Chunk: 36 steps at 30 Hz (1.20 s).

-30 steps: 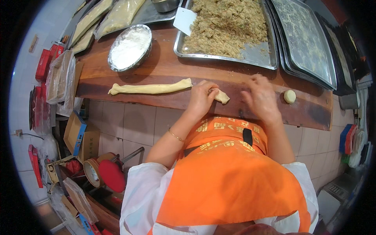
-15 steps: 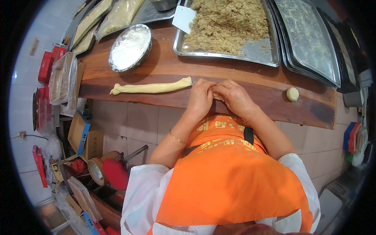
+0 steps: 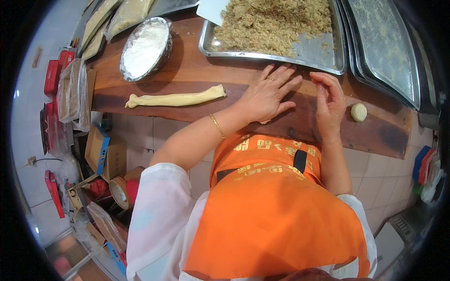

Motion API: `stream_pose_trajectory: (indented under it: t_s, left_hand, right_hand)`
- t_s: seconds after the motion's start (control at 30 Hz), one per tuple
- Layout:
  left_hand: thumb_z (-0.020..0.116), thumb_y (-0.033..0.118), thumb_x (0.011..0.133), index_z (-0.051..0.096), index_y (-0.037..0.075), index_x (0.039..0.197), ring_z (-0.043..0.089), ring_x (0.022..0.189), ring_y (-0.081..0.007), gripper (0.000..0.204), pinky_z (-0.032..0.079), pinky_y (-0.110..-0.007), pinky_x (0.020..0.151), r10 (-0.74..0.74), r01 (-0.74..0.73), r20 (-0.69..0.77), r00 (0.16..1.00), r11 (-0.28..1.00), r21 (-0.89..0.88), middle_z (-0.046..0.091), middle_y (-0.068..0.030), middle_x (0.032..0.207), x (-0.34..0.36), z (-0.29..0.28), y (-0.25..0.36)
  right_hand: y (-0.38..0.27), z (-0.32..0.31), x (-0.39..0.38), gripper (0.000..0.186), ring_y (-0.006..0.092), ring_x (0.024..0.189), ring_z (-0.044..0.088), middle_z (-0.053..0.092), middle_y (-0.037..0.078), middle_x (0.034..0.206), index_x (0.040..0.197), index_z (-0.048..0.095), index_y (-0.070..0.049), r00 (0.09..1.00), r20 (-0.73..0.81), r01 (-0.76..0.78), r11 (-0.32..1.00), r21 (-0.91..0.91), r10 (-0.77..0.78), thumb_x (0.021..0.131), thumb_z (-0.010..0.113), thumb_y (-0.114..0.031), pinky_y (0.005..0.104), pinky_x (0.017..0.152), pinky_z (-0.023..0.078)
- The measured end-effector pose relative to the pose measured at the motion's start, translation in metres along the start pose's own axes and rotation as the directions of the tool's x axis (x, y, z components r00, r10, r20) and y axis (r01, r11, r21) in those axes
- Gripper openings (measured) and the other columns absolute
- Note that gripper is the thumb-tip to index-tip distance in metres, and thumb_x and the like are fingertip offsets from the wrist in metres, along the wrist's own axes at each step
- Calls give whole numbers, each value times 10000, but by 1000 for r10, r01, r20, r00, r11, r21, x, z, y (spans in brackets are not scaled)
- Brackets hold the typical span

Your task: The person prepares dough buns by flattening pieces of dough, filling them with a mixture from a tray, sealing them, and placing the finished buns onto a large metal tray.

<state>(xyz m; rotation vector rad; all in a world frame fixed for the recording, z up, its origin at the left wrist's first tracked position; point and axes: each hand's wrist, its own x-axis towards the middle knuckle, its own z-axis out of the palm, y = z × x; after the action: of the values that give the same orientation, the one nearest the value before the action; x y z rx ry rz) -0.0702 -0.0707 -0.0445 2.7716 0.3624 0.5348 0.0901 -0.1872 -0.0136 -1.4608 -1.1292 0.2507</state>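
My left hand (image 3: 271, 94) lies palm down on the wooden table, its fingers spread toward the tray. Whatever is under the palm is mostly hidden; a small pale edge shows by the heel of the hand. My right hand (image 3: 331, 102) is raised beside it with loosely bent fingers, and nothing shows in it. To the left a pale dough roll (image 3: 176, 97) lies along the table's near edge. A small round dough piece (image 3: 358, 112) sits to the right of my right hand.
A metal tray (image 3: 248, 55) of crumbly brown filling (image 3: 276, 28) stands behind my hands, a white scraper (image 3: 211, 10) at its corner. Left of it is a bowl of white flour (image 3: 146, 49). Stacked trays (image 3: 386, 44) stand at the right. Cardboard boxes (image 3: 112, 157) are below left.
My hands were together, fingers closed, at the table edge. Now they are apart: the left has flattened out and moved right and forward, the right has moved right.
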Motion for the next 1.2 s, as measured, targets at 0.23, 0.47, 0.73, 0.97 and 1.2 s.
stream_pose_trajectory:
  t_s: [0.23, 0.47, 0.73, 0.97, 1.2]
  left_hand:
    - [602, 420, 941, 479, 43, 1422, 476, 1304, -310, 623, 330, -448, 1089, -14, 9, 161, 987, 1000, 30, 520, -150, 1400, 21, 0, -2]
    - [642, 388, 901, 457, 28, 1434, 446, 1329, -328, 669, 302, -460, 1109, -61, 61, 24, 998, 998, -10, 499, -161, 1415, 15, -10, 5]
    - [719, 313, 843, 457, 19, 1424, 374, 1414, -369, 702, 268, -501, 1168, -115, 114, -34, 993, 993, -12, 456, -187, 1461, -7, -8, 11]
    - [681, 234, 871, 445, 28, 1453, 377, 1417, -357, 660, 269, -500, 1166, -266, 266, -25, 964, 964, -7, 448, -179, 1487, -56, -15, 32]
    - [638, 111, 860, 600, 15, 1173, 554, 1087, -346, 329, 413, -484, 982, -282, 259, -194, 940, 956, -136, 572, -150, 1090, -74, -19, 21]
  right_hand:
    - [9, -10, 10, 209, 171, 1003, 632, 665, 90, 1090, 1100, 673, 10, 998, -28, -58, 997, 42, 59, 948, 542, 65, 283, 920, 491]
    - [-2, -7, 12, 221, 187, 975, 646, 670, 108, 1069, 1084, 681, -4, 998, 54, 22, 1000, -17, -21, 924, 552, 76, 287, 879, 498]
    - [-13, -1, 18, 160, 175, 870, 678, 685, 97, 986, 1055, 693, -12, 991, 128, -22, 999, -37, 27, 924, 612, 33, 276, 766, 535]
    - [-17, 4, 75, 169, 321, 861, 691, 698, 177, 984, 1070, 685, -26, 944, 318, 178, 947, -267, -87, 910, 636, -3, 362, 751, 551]
    - [20, 35, 144, 368, 349, 831, 703, 710, 228, 869, 1026, 656, 29, 682, 597, 198, 678, -708, 423, 774, 811, -190, 409, 738, 542]
